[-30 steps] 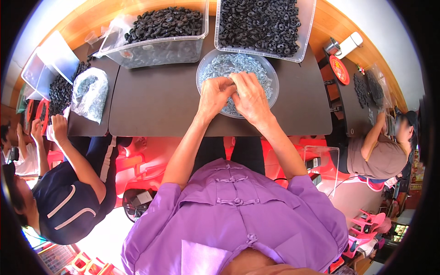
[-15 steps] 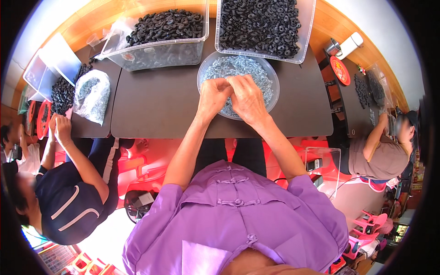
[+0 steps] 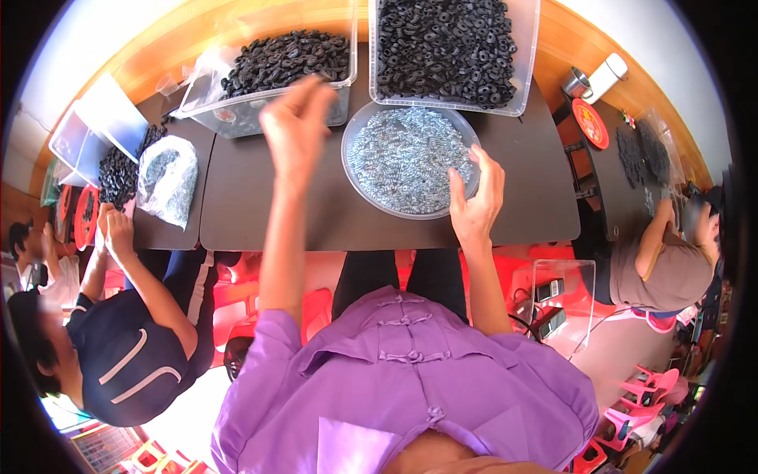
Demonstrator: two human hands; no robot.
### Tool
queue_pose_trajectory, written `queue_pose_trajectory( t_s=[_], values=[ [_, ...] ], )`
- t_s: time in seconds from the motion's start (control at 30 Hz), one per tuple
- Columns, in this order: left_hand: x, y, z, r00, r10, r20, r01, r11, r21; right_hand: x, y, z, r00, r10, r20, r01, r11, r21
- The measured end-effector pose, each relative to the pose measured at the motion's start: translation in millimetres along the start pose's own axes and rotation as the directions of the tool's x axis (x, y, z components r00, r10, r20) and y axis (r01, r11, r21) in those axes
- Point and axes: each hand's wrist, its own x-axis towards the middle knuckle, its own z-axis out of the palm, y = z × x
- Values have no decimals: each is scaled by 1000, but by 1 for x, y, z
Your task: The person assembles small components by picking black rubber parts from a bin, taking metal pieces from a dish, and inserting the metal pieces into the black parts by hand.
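My left hand is raised at the near rim of the left clear bin, smeared by motion. Its fingers are pinched together, with a small black part showing at the tips. Black parts are heaped in that bin. My right hand is beside the right rim of a round clear bowl, thumb and fingers apart, with nothing visible between them. Small silvery metal pieces, too fine to tell whether springs or screws, fill the bowl.
Behind the bowl, a second clear bin holds black ring-like parts. A plastic bag of metal pieces lies left on the dark table. Co-workers sit at left and right. A clear box-like stand is below the table edge.
My hands, together over the bowl before, have parted. The left has moved up and left to the left bin with the black part; the right has moved to the bowl's right rim and opened.
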Motion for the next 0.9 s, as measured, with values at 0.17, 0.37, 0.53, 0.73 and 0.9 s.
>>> queue_pose_trajectory(
  t_s=[0.17,0.37,0.53,0.73,0.9],
  values=[
    [102,-10,-42,967,244,-68,-170,824,541,-23,19,-18,999,37,-25,-39,996,-82],
    [88,-28,11,847,530,37,-487,745,455,-31,25,-25,988,151,-32,-153,983,-98],
    [46,-16,90,838,385,386,-519,780,350,-32,28,-26,991,130,-19,-131,989,-67],
    [42,-54,167,750,291,594,-610,653,449,-31,21,-29,989,145,-9,-146,986,-75],
    [41,-78,183,703,386,597,-695,549,464,-37,24,-29,989,149,-11,-149,987,-54]
  ],
)
